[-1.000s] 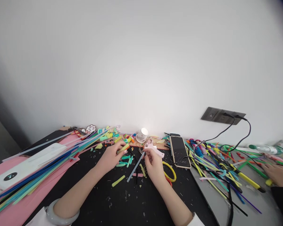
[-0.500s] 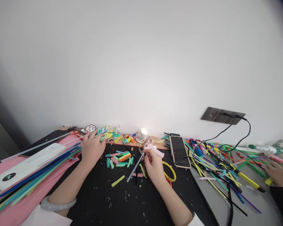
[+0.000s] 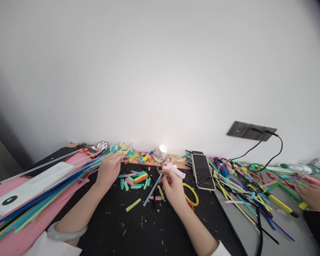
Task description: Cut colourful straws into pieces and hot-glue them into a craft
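Update: a second ago my left grip point(image 3: 110, 169) held a short orange-and-yellow straw piece point(image 3: 141, 177) up close to the right grip point(image 3: 173, 185). That piece now lies in the cluster of short coloured straw pieces point(image 3: 133, 179) on the black tabletop point(image 3: 138, 231), and the left grip has moved out left to the bundle of long coloured plastic straws point(image 3: 50, 193) lying across the pink paper sheet point(image 3: 24, 234). So the left side is off the cut pieces and on the long stock. Its fingertips point(image 3: 121, 157) sit at the near ends of the straws, touching them; I can't tell whether it's clenched on one or just resting. The right grip hasn't shifted: it's clenched on the upper end of a flat grey strip point(image 3: 151, 191), whose lower end slants down-left to the tabletop. The pink-and-white glue gun point(image 3: 174, 170) lies just behind that grip, a yellow ring point(image 3: 192, 193) is just to its right, and the dark smartphone point(image 3: 202, 171) is beyond that. A lone yellow-green straw piece point(image 3: 133, 205) lies apart, between my forearms. A co-worker's hand point(image 3: 313, 197) is at the far right among more straws, well apart from mine.
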`<action>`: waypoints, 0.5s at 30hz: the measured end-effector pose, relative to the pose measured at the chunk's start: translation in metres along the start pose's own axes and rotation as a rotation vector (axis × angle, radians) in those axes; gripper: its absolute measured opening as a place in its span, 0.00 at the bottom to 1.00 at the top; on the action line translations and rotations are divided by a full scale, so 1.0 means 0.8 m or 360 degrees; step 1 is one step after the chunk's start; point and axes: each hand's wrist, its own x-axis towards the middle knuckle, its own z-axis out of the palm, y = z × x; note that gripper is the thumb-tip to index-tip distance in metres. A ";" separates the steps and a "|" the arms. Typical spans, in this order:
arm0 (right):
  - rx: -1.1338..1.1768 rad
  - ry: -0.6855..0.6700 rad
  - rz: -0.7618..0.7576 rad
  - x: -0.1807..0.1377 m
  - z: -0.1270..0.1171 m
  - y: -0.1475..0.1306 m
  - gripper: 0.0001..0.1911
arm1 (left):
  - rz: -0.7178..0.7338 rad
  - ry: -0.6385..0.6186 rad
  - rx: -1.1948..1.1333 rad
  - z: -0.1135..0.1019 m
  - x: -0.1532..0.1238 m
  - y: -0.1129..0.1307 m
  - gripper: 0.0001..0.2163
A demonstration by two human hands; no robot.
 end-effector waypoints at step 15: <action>0.0682 -0.0273 0.0206 0.001 0.007 -0.008 0.23 | 0.0767 -0.0289 -0.0477 -0.005 -0.005 0.063 0.17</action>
